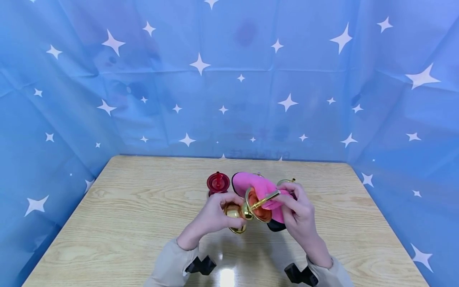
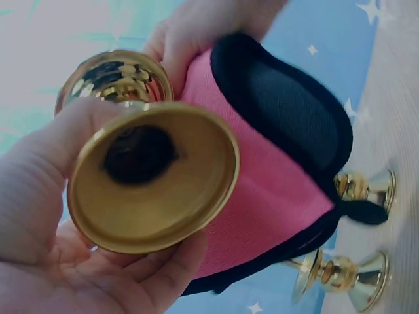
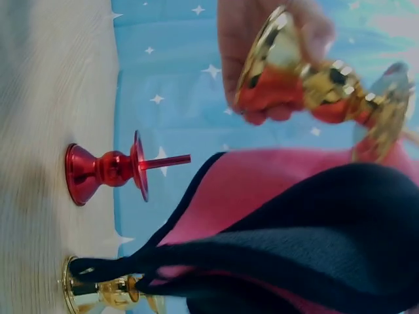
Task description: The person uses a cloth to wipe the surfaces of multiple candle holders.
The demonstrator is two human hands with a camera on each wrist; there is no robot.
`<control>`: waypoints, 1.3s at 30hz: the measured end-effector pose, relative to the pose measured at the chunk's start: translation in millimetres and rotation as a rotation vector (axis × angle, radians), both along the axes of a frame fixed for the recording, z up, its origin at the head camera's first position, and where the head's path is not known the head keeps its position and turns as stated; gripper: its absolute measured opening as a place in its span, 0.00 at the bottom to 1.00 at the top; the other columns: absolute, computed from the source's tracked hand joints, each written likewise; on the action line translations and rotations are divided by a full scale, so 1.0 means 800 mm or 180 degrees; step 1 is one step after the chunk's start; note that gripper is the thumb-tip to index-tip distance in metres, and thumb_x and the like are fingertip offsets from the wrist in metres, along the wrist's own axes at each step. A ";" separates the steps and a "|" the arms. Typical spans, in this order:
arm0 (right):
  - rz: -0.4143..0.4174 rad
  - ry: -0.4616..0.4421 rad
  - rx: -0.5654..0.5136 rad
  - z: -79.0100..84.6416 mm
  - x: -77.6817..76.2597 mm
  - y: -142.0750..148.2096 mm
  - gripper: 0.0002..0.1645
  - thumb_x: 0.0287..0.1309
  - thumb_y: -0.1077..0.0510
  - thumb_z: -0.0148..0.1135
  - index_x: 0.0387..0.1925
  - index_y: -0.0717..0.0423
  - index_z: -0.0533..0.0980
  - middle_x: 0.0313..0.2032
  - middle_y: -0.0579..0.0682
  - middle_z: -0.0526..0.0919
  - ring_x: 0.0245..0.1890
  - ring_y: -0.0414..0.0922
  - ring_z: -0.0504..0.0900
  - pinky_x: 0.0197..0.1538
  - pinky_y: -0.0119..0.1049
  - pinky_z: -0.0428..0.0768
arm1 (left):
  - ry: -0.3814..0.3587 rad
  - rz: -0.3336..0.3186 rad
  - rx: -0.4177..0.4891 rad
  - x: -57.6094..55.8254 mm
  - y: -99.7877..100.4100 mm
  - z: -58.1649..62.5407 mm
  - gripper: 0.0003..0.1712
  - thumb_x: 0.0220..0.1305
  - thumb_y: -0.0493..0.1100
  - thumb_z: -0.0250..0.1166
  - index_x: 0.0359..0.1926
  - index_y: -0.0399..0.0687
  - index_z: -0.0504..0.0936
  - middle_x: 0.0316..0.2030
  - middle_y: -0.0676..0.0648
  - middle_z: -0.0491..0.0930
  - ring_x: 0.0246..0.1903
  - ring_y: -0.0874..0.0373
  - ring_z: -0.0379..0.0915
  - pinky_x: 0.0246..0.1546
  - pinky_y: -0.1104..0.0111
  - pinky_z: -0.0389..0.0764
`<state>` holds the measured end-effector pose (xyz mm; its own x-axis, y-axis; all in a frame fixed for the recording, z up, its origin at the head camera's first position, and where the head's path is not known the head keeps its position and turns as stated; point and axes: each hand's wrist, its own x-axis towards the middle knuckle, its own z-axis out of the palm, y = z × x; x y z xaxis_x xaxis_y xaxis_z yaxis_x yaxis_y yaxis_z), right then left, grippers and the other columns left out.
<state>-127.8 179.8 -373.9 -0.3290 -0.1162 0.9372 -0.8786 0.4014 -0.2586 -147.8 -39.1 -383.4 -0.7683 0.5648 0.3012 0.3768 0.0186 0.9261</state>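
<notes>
My left hand [image 1: 216, 213] grips a shiny gold candlestick [image 1: 247, 211] around its flared base, holding it tilted above the table. In the left wrist view the hollow underside of the base [image 2: 190, 203] faces the camera. A pink cloth with black edging [image 1: 251, 182] is bunched in my right hand [image 1: 300, 211], whose fingers pinch it by the candlestick's dish and stem tip. The cloth's dark lining [image 3: 327, 229] shows in the right wrist view. Part of the dish is hidden behind cloth and fingers.
A red candlestick [image 3: 85, 173] stands upright on the wooden table [image 1: 125, 207], just beyond my left hand. Two more gold candlesticks, one nearer [image 2: 366, 281] and one farther [image 2: 357, 186] in the left wrist view, stand behind the cloth. A blue star-patterned curtain [image 1: 229, 87] hangs past the table's far edge.
</notes>
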 end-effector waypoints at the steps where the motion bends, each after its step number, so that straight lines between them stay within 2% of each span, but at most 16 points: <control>1: 0.0046 0.0084 0.0000 0.002 -0.001 -0.001 0.19 0.66 0.64 0.47 0.25 0.66 0.80 0.32 0.71 0.74 0.36 0.49 0.74 0.43 0.24 0.72 | -0.0054 -0.0106 0.0040 0.000 0.000 0.000 0.13 0.44 0.28 0.70 0.34 0.34 0.80 0.33 0.48 0.79 0.33 0.64 0.74 0.38 0.66 0.79; 4: 0.0095 0.0242 0.0032 0.006 -0.002 -0.004 0.19 0.67 0.64 0.47 0.25 0.65 0.81 0.31 0.72 0.73 0.36 0.52 0.74 0.42 0.26 0.72 | -0.0147 -0.0272 0.0154 -0.001 -0.001 -0.001 0.12 0.45 0.28 0.69 0.34 0.32 0.79 0.33 0.47 0.79 0.35 0.64 0.76 0.41 0.66 0.79; 6: 0.0046 0.0264 0.0088 0.006 -0.003 -0.003 0.19 0.67 0.63 0.47 0.26 0.65 0.81 0.31 0.71 0.73 0.35 0.52 0.74 0.41 0.26 0.72 | -0.0126 -0.0228 0.0184 -0.001 0.000 -0.002 0.12 0.45 0.27 0.69 0.34 0.33 0.79 0.33 0.46 0.79 0.34 0.64 0.75 0.40 0.67 0.79; 9: -0.0118 0.0200 0.0210 0.004 -0.001 0.000 0.20 0.68 0.62 0.46 0.26 0.64 0.80 0.33 0.69 0.74 0.34 0.52 0.74 0.38 0.26 0.71 | 0.0008 0.0047 0.0134 0.000 0.002 -0.002 0.13 0.43 0.28 0.69 0.34 0.36 0.80 0.32 0.44 0.79 0.31 0.64 0.73 0.35 0.70 0.78; 12: -0.0251 -0.0042 0.0331 0.003 0.004 0.004 0.20 0.66 0.63 0.43 0.27 0.62 0.81 0.34 0.64 0.75 0.34 0.49 0.73 0.34 0.25 0.69 | 0.0150 0.0436 0.0099 0.003 0.007 -0.003 0.15 0.41 0.27 0.69 0.34 0.38 0.80 0.31 0.44 0.80 0.30 0.62 0.72 0.32 0.70 0.78; 15: -0.0328 -0.0387 0.0406 0.004 0.014 0.003 0.17 0.56 0.71 0.45 0.29 0.61 0.82 0.35 0.59 0.76 0.29 0.42 0.70 0.28 0.23 0.64 | 0.0442 0.0913 0.0067 0.004 0.013 -0.005 0.16 0.38 0.28 0.69 0.33 0.39 0.81 0.31 0.46 0.80 0.30 0.61 0.73 0.31 0.70 0.78; 18: -0.0396 -0.0756 0.0375 0.004 0.026 -0.002 0.22 0.44 0.77 0.46 0.32 0.60 0.82 0.35 0.55 0.76 0.25 0.37 0.66 0.25 0.22 0.61 | 0.0949 0.1388 -0.0013 0.004 0.020 -0.009 0.16 0.34 0.30 0.70 0.31 0.40 0.81 0.30 0.47 0.80 0.32 0.59 0.74 0.33 0.69 0.77; 20: -0.0440 -0.0950 0.0280 0.004 0.033 -0.006 0.24 0.41 0.79 0.46 0.33 0.61 0.83 0.35 0.55 0.76 0.25 0.37 0.66 0.25 0.23 0.62 | 0.1294 0.1621 -0.0060 0.003 0.024 -0.011 0.17 0.32 0.31 0.71 0.31 0.40 0.81 0.30 0.47 0.80 0.34 0.57 0.73 0.34 0.67 0.76; 22: -0.0462 -0.1134 0.0131 0.006 0.038 -0.012 0.25 0.41 0.80 0.46 0.35 0.60 0.83 0.36 0.56 0.76 0.29 0.38 0.69 0.26 0.24 0.64 | 0.1590 0.1780 -0.0120 0.003 0.028 -0.012 0.18 0.30 0.30 0.71 0.30 0.40 0.80 0.30 0.47 0.79 0.35 0.55 0.73 0.35 0.65 0.75; 24: -0.0457 -0.1266 -0.0043 0.009 0.043 -0.017 0.26 0.43 0.81 0.47 0.37 0.60 0.83 0.37 0.56 0.77 0.33 0.39 0.72 0.27 0.25 0.66 | 0.1788 0.1878 -0.0149 0.002 0.030 -0.013 0.19 0.30 0.30 0.72 0.30 0.39 0.79 0.29 0.47 0.79 0.36 0.55 0.72 0.35 0.65 0.75; 27: -0.0406 -0.1400 -0.0359 0.014 0.050 -0.024 0.26 0.45 0.82 0.49 0.41 0.62 0.82 0.39 0.55 0.78 0.37 0.39 0.74 0.29 0.25 0.68 | 0.1899 0.1986 -0.0168 -0.001 0.030 -0.013 0.19 0.30 0.31 0.72 0.30 0.39 0.79 0.29 0.47 0.79 0.35 0.54 0.73 0.35 0.64 0.75; 30: -0.0359 -0.1814 -0.0887 0.016 0.056 -0.027 0.23 0.51 0.80 0.50 0.47 0.65 0.79 0.43 0.53 0.78 0.41 0.40 0.76 0.36 0.23 0.72 | 0.1717 0.2068 -0.0088 -0.002 0.029 -0.011 0.17 0.32 0.33 0.72 0.31 0.39 0.79 0.30 0.47 0.79 0.34 0.54 0.74 0.33 0.65 0.76; 33: -0.0171 -0.2598 -0.1657 0.015 0.058 -0.030 0.23 0.59 0.75 0.48 0.55 0.66 0.72 0.48 0.49 0.77 0.44 0.40 0.77 0.43 0.25 0.75 | 0.1242 0.2065 0.0072 -0.001 0.028 -0.009 0.16 0.35 0.33 0.71 0.32 0.41 0.80 0.30 0.47 0.80 0.30 0.57 0.74 0.30 0.68 0.77; 36: 0.0136 -0.3396 -0.2350 0.011 0.054 -0.033 0.24 0.64 0.68 0.48 0.62 0.62 0.67 0.51 0.44 0.75 0.48 0.39 0.74 0.48 0.28 0.74 | 0.0669 0.1897 0.0297 0.003 0.031 -0.005 0.16 0.38 0.32 0.71 0.33 0.41 0.80 0.30 0.46 0.81 0.29 0.57 0.75 0.28 0.70 0.77; 39: 0.0439 -0.3899 -0.2599 0.005 0.048 -0.037 0.26 0.66 0.62 0.48 0.65 0.58 0.63 0.53 0.43 0.73 0.51 0.39 0.72 0.51 0.30 0.72 | 0.0265 0.1702 0.0427 0.006 0.036 -0.003 0.15 0.41 0.32 0.72 0.35 0.40 0.81 0.32 0.44 0.81 0.30 0.56 0.75 0.29 0.71 0.78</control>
